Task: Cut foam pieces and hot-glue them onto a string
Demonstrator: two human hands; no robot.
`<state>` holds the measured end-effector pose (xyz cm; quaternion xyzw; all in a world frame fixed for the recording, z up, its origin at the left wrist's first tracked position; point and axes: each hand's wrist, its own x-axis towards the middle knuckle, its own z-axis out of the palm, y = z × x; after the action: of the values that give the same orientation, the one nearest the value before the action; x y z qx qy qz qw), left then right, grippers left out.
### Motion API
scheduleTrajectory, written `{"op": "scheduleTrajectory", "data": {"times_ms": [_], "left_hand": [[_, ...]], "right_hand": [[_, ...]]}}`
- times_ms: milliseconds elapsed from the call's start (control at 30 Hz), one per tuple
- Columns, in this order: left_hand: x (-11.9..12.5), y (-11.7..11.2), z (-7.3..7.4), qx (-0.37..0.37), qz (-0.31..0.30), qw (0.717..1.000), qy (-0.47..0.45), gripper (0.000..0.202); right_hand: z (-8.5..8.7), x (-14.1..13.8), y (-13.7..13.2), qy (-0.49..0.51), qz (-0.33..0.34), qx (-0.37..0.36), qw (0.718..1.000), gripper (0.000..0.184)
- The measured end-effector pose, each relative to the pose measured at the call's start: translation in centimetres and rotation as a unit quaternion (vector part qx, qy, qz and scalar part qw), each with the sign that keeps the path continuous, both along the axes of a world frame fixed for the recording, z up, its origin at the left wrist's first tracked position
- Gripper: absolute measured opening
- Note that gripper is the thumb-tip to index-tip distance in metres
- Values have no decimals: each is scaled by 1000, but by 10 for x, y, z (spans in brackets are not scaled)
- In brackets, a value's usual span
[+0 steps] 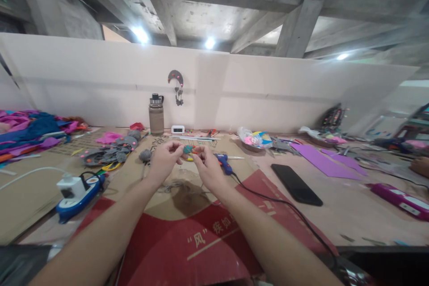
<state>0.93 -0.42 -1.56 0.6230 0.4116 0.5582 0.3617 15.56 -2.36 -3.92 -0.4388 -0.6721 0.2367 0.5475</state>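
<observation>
Head camera gives me both hands raised together over the middle of the table (351,208), above a red and brown cardboard sheet (201,237) that lies along the near edge. The left hand (164,158) and right hand (208,169) each pinch one end of a small felt piece (188,149), fingertips closed on it, thumbs on top. I judge it very light, soft and floppy, easy to crease or pull out of shape, so a gentle fingertip pinch at its outer edges suits it best. It looks teal with a bit of orange and yellow at the right-hand side; it is too small for me to tell its shape or whether it carries glue. Just beside the right hand a blue glue gun (224,163) lies on the cardboard, its black cord running toward the near right corner. A black phone (296,184) lies further right, grey felt pieces (110,152) sit left of the hands, and a water bottle (156,115) stands at the far edge.
</observation>
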Motion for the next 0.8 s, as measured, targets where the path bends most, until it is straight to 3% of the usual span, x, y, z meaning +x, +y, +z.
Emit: {"op": "scheduleTrajectory", "data": {"times_ms": [133, 333, 467, 533, 633, 733, 800], "left_hand": [[-4, 4, 0, 5, 28, 998, -49, 24], [-4, 8, -3, -79, -58, 978, -183, 27], [-6, 8, 2, -84, -54, 973, -210, 23], [-8, 6, 5, -77, -39, 975, -204, 23], [-10, 5, 8, -69, -24, 979, -190, 24], [-12, 7, 5, -67, -16, 979, -190, 26], [-13, 10, 2, -65, -15, 979, -193, 26]], "right_hand": [[2, -1, -4, -70, 29, 27, 997, 19], [-2, -6, -10, -181, 141, 26, 973, 20], [-2, 5, -3, -238, 182, 16, 954, 21], [5, 20, 5, -235, 143, 12, 961, 28], [15, 50, 19, -190, -52, 8, 980, 33], [12, 79, 34, -231, -220, -41, 947, 27], [1, 91, 41, -254, -239, -80, 934, 25]]}}
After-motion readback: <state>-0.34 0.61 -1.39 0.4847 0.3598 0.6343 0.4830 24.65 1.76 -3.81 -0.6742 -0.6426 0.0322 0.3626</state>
